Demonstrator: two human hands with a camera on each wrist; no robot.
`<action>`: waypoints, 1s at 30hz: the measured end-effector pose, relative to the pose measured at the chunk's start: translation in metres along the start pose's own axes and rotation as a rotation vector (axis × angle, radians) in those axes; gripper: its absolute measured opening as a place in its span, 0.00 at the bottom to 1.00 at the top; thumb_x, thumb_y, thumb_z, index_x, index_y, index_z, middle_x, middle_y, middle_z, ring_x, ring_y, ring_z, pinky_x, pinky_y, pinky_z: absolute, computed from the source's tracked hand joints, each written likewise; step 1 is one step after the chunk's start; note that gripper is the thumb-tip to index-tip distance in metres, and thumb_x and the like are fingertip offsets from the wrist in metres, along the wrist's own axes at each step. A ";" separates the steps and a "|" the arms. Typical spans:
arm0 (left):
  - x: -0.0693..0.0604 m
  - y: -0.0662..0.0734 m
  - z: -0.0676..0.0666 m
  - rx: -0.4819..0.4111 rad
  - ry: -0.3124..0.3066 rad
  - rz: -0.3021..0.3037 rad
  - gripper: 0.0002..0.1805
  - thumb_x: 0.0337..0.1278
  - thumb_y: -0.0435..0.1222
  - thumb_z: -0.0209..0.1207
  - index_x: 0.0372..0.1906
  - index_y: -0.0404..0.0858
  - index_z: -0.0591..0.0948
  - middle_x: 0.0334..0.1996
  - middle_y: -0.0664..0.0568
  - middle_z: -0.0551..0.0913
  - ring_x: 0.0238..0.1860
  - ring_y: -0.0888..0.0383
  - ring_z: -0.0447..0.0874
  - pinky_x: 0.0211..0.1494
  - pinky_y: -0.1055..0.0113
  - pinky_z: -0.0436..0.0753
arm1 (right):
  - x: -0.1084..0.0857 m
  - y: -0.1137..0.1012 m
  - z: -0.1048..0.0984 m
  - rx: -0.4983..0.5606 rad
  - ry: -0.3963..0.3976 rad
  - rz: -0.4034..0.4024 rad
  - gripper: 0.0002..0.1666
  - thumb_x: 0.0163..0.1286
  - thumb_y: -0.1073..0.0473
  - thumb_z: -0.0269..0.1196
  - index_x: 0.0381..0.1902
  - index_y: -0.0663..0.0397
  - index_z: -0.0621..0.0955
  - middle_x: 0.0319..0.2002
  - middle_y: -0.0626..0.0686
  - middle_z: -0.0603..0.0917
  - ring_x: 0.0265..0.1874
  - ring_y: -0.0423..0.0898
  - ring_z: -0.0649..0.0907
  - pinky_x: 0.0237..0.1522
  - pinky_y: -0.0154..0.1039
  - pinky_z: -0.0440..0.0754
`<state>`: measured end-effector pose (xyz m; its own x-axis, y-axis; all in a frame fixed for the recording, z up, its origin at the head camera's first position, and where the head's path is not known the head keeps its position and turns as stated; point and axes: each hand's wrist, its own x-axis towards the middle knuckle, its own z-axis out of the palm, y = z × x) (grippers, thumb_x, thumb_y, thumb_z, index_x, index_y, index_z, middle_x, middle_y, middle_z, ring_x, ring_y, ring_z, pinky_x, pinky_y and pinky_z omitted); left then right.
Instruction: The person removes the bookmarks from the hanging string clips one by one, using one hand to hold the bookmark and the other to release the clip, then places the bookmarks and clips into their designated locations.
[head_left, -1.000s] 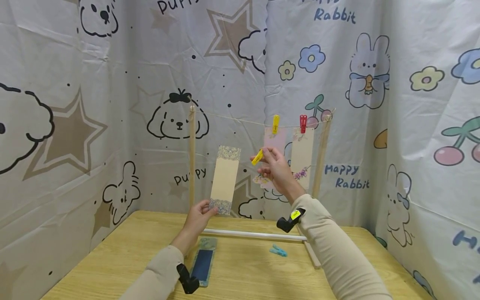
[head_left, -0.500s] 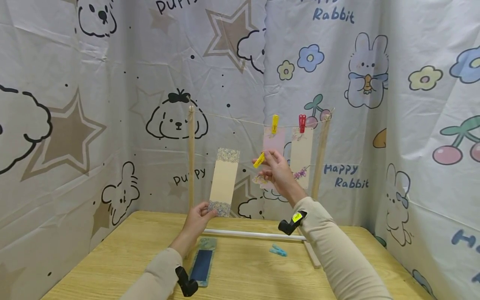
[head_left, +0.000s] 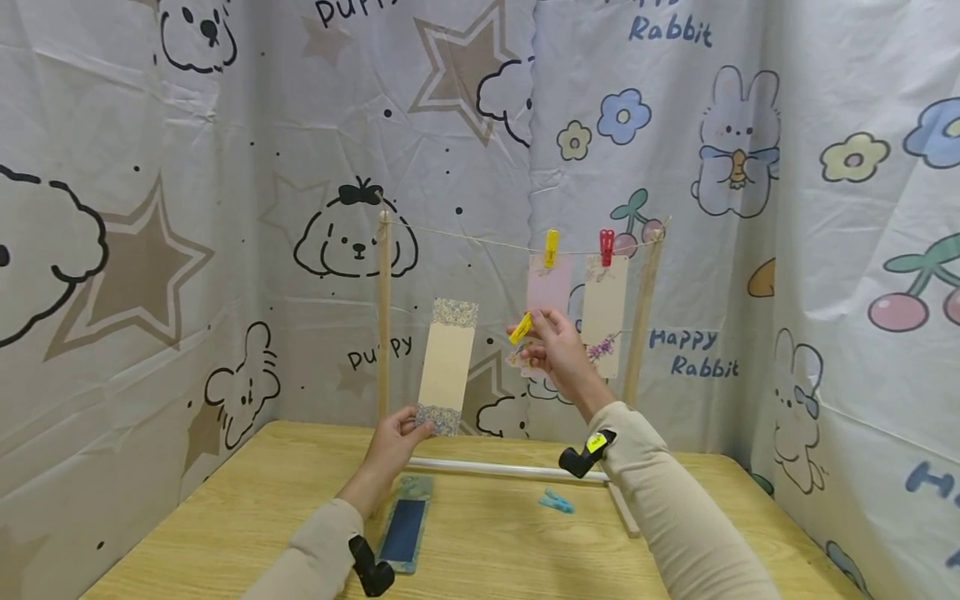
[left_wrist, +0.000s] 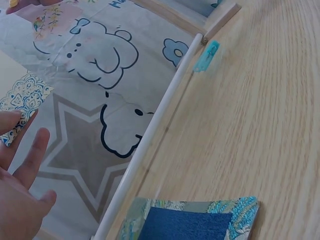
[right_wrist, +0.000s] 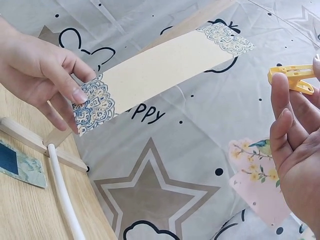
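Observation:
My left hand (head_left: 389, 451) pinches the lower end of a cream card (head_left: 448, 358) with blue lace-patterned ends, held nearly upright and tilted slightly right. In the right wrist view the whole card (right_wrist: 160, 75) shows, thumb over its patterned corner. My right hand (head_left: 558, 350) holds a yellow clothespin (head_left: 521, 327) between thumb and fingers, to the right of the card and apart from it. Behind that hand, a pink card (head_left: 548, 283) hangs from the string by a yellow clothespin (head_left: 551, 248). Beside it a cream floral card (head_left: 604, 308) hangs from a red clothespin (head_left: 607, 247).
The string (head_left: 465, 238) runs between a left wooden post (head_left: 384, 325) and a right one (head_left: 643, 321). A white rod (head_left: 510, 471) joins the stand low down. On the table (head_left: 495, 558) lie a dark blue card (head_left: 405, 532) and a light blue clothespin (head_left: 557, 501).
My right hand has lowered a little with its yellow clothespin and shifted slightly right. The card in my left hand has also dropped slightly.

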<state>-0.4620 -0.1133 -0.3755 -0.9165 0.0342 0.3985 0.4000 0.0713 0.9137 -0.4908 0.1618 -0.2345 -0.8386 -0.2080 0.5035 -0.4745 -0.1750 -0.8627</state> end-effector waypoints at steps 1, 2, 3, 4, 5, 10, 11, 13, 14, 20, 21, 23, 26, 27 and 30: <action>0.000 0.000 0.000 0.002 -0.001 -0.001 0.08 0.72 0.30 0.62 0.37 0.33 0.75 0.40 0.43 0.90 0.50 0.44 0.86 0.50 0.55 0.69 | -0.001 0.001 -0.001 -0.002 0.004 0.003 0.21 0.84 0.45 0.51 0.59 0.55 0.71 0.55 0.66 0.83 0.25 0.42 0.81 0.28 0.31 0.81; 0.000 -0.002 0.000 0.001 -0.002 -0.003 0.08 0.72 0.30 0.62 0.36 0.33 0.74 0.39 0.43 0.90 0.50 0.44 0.86 0.50 0.54 0.69 | -0.001 0.003 -0.002 -0.004 0.005 0.005 0.21 0.84 0.45 0.51 0.59 0.55 0.71 0.55 0.66 0.83 0.25 0.42 0.81 0.28 0.31 0.80; 0.000 -0.003 -0.001 0.000 -0.002 -0.003 0.08 0.72 0.31 0.62 0.36 0.34 0.74 0.39 0.43 0.90 0.50 0.45 0.86 0.50 0.54 0.70 | -0.002 0.004 -0.003 -0.007 0.007 0.008 0.22 0.84 0.44 0.52 0.60 0.55 0.71 0.56 0.66 0.83 0.25 0.42 0.81 0.27 0.31 0.79; 0.001 -0.004 -0.001 0.000 -0.002 -0.003 0.07 0.73 0.31 0.62 0.37 0.33 0.76 0.39 0.43 0.90 0.51 0.45 0.85 0.53 0.52 0.70 | -0.003 0.004 -0.003 -0.008 0.008 0.009 0.22 0.84 0.44 0.52 0.60 0.54 0.71 0.55 0.65 0.83 0.25 0.42 0.81 0.27 0.31 0.78; 0.000 -0.005 -0.001 0.003 -0.003 0.002 0.06 0.73 0.31 0.61 0.39 0.32 0.77 0.40 0.43 0.90 0.52 0.44 0.85 0.56 0.50 0.71 | -0.003 0.005 -0.004 -0.006 0.009 0.010 0.22 0.84 0.44 0.52 0.60 0.54 0.71 0.54 0.64 0.84 0.24 0.41 0.81 0.26 0.31 0.77; -0.003 -0.005 -0.001 -0.013 -0.009 -0.015 0.06 0.73 0.30 0.61 0.46 0.29 0.79 0.41 0.42 0.89 0.54 0.43 0.83 0.64 0.41 0.71 | -0.007 0.008 -0.006 -0.001 0.006 0.014 0.24 0.83 0.43 0.53 0.61 0.55 0.71 0.51 0.59 0.86 0.23 0.40 0.81 0.25 0.30 0.77; -0.004 -0.005 -0.002 -0.009 -0.009 -0.018 0.08 0.73 0.30 0.61 0.48 0.28 0.79 0.41 0.42 0.89 0.55 0.42 0.83 0.64 0.41 0.71 | -0.007 0.009 -0.006 -0.003 0.005 0.015 0.24 0.83 0.42 0.53 0.61 0.55 0.71 0.52 0.60 0.86 0.24 0.40 0.81 0.25 0.30 0.78; -0.007 -0.004 -0.002 -0.002 -0.008 -0.031 0.12 0.74 0.31 0.60 0.52 0.26 0.79 0.43 0.41 0.89 0.56 0.41 0.82 0.64 0.40 0.71 | -0.008 0.011 -0.007 -0.001 -0.001 0.016 0.25 0.83 0.42 0.53 0.61 0.57 0.71 0.55 0.66 0.84 0.24 0.40 0.81 0.26 0.30 0.78; -0.009 -0.004 -0.003 0.002 -0.007 -0.038 0.15 0.74 0.31 0.60 0.56 0.25 0.78 0.44 0.40 0.89 0.58 0.39 0.81 0.65 0.39 0.71 | -0.009 0.012 -0.007 0.002 -0.003 0.018 0.25 0.83 0.42 0.53 0.62 0.57 0.71 0.57 0.69 0.82 0.24 0.40 0.82 0.26 0.30 0.79; -0.015 -0.007 -0.005 0.004 -0.001 -0.043 0.26 0.74 0.31 0.60 0.68 0.20 0.69 0.47 0.36 0.87 0.63 0.34 0.76 0.69 0.35 0.66 | -0.012 0.018 -0.011 -0.004 0.007 0.033 0.24 0.83 0.43 0.52 0.60 0.57 0.72 0.59 0.73 0.79 0.23 0.41 0.82 0.24 0.30 0.77; -0.016 -0.008 -0.006 0.007 0.001 -0.040 0.26 0.74 0.30 0.60 0.68 0.19 0.69 0.47 0.35 0.87 0.62 0.34 0.77 0.68 0.36 0.67 | -0.013 0.019 -0.011 -0.008 0.008 0.035 0.24 0.83 0.43 0.52 0.59 0.58 0.72 0.58 0.73 0.79 0.23 0.41 0.82 0.24 0.30 0.77; -0.018 -0.010 -0.006 0.010 0.006 -0.040 0.25 0.73 0.29 0.60 0.67 0.19 0.71 0.46 0.35 0.87 0.60 0.35 0.79 0.68 0.37 0.69 | -0.014 0.020 -0.012 -0.004 0.007 0.038 0.23 0.83 0.43 0.52 0.58 0.58 0.72 0.58 0.73 0.79 0.23 0.41 0.82 0.24 0.30 0.76; -0.019 -0.012 -0.007 0.016 0.020 -0.046 0.24 0.73 0.29 0.60 0.66 0.20 0.72 0.45 0.36 0.88 0.58 0.37 0.81 0.67 0.38 0.70 | -0.016 0.021 -0.012 0.002 0.002 0.043 0.23 0.83 0.43 0.52 0.58 0.57 0.72 0.59 0.73 0.79 0.23 0.41 0.82 0.24 0.30 0.76; -0.019 -0.013 -0.008 0.017 0.024 -0.048 0.24 0.72 0.29 0.60 0.66 0.20 0.71 0.45 0.37 0.88 0.58 0.38 0.81 0.68 0.38 0.70 | -0.016 0.022 -0.013 0.005 0.002 0.045 0.24 0.83 0.42 0.52 0.59 0.57 0.72 0.59 0.72 0.80 0.23 0.41 0.82 0.24 0.30 0.76; -0.019 -0.014 -0.009 0.010 0.028 -0.041 0.25 0.72 0.29 0.61 0.66 0.19 0.71 0.44 0.37 0.88 0.57 0.38 0.82 0.68 0.38 0.69 | -0.017 0.023 -0.014 0.017 0.010 0.046 0.26 0.83 0.43 0.52 0.61 0.60 0.70 0.56 0.68 0.83 0.23 0.40 0.81 0.24 0.30 0.75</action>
<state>-0.4501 -0.1241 -0.3948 -0.9320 0.0030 0.3625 0.3615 0.0824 0.9287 -0.4915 0.1752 -0.2629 -0.8620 -0.2062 0.4631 -0.4312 -0.1819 -0.8837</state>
